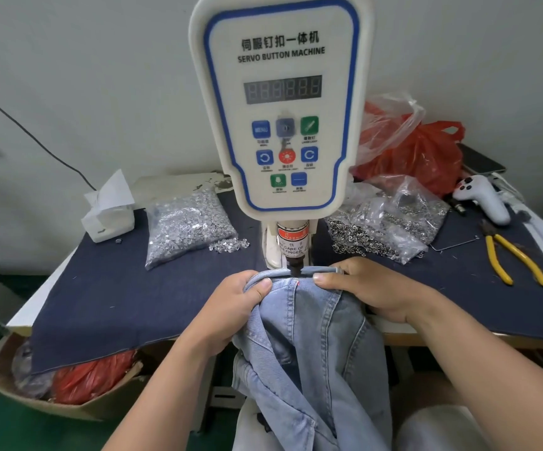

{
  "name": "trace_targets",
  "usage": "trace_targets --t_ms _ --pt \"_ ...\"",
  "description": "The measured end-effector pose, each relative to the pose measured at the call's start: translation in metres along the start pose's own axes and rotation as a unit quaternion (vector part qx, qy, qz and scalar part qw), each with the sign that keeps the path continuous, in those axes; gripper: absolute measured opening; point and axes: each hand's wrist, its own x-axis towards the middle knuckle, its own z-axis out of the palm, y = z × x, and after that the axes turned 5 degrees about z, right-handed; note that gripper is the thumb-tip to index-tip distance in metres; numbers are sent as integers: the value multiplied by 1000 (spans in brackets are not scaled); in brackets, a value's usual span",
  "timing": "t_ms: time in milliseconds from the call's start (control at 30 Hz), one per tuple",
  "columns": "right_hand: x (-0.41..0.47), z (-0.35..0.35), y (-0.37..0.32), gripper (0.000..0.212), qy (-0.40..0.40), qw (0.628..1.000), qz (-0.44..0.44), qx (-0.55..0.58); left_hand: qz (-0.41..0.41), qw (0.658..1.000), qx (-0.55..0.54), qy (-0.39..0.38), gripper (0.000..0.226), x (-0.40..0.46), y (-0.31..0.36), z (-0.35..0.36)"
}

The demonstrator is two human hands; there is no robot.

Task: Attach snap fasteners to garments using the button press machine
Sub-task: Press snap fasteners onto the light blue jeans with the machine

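The left hand point(231, 307) gripped the light-blue denim garment point(309, 346) just left of the press head, thumb flat on top of the folded edge and fingers curled underneath. The right hand point(371, 291) pinched the same edge just right of the press head, thumb on top, fingers tucked behind the cloth. Between the two thumbs the hem was pulled taut, and the dark punch tip point(296, 270) of the servo button machine point(279, 102) met the fabric there. The rest of the garment hung down in front of the machine toward the person's lap.

The machine's white control panel with a blue outline rose directly above the punch, its digit display unlit and coloured buttons below it. A red-and-white finger warning label point(292, 244) wrapped the column just above the punch.

A dark navy cloth point(107, 294) covered the table point(19, 317) on both sides of the machine. Left of the machine lay a clear bag of silvery fastener caps point(185, 226), a few spilled beside it, and farther left a white tissue box point(109, 213). Right of the machine sat clear bags of ring-shaped fastener parts point(390, 222), and behind them a red plastic bag point(416, 154). Farther right lay yellow-handled pliers point(514, 258) and a white handheld controller point(481, 198). Below the table's left edge, a cardboard box point(68, 398) held more red plastic.
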Motion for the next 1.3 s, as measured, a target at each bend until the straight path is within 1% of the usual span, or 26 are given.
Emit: trace_targets --t_ms 33,67,133,200,233,300,400,467,533,633,667,767,833,967,1067,1167,1300 --pt "0 0 0 75 -1 1000 2 0 -2 1000 -3 0 24 -1 0 0" --pt "0 0 0 74 -3 1000 3 0 -2 1000 -10 0 23 -1 1 0" --pt "0 0 0 60 -7 1000 7 0 -1 1000 -21 -4 25 -3 2 -1" --pt "0 0 0 47 -6 1000 11 -1 0 1000 -28 -7 37 -5 4 -1" --pt "0 0 0 45 -6 1000 13 -2 -1 1000 -30 -9 43 -5 5 -1" --pt "-1 1 -1 50 -3 1000 11 -6 -3 1000 -28 -12 46 -5 6 0" --pt "-3 2 -3 66 0 1000 5 -14 -7 1000 -27 -13 46 -4 5 -1" --pt "-3 2 -2 69 1 1000 5 -17 -8 1000 -26 -11 43 -3 5 -1" --pt "-2 1 -1 63 -1 1000 6 -17 -8 1000 -25 -6 44 -3 5 0" --pt "-1 0 0 45 0 1000 6 -22 -9 1000 -23 -7 44 -3 5 0" --pt "-1 -1 0 43 1 1000 7 -23 -9 1000 -23 -7 44 -3 6 0" --pt "-1 -2 1 44 -4 1000 10 -20 -10 1000 -23 -5 42 -3 5 0" --pt "-1 -2 1 44 -8 1000 9 -23 -10 1000 -22 -5 36 -3 4 -1" --pt "-3 0 -1 67 -6 1000 1 -26 -8 1000 -6 -6 28 0 0 -1" --pt "-3 1 -2 77 -7 999 -4 -32 -8 1000 -4 -10 27 0 -1 -1" --pt "-4 1 -3 77 -14 999 -1 -34 -11 1000 -14 -14 27 0 -2 -1" --pt "-3 0 -2 66 -17 999 0 -35 -2 1000 -23 -19 31 0 -1 -1"
